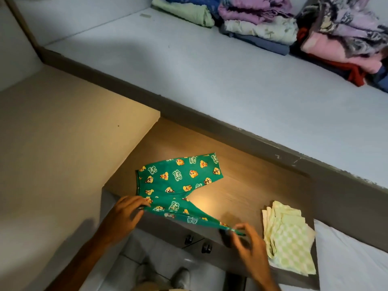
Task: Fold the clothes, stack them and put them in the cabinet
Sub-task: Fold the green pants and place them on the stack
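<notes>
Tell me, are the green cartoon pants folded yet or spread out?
Mostly spread: the green pants lie flat, one leg lifted by the left hand and right hand.

Home bedroom. Wood-grain table (241, 185) with drawer knobs (206, 248) just below the right hand (249, 246), white bed sheet (346, 259) to its right. Beyond both hands, a pale shelf (210, 76) carries piles of folded clothes (273, 24). Tiled floor (147, 259) under the left hand (123, 215).
</notes>
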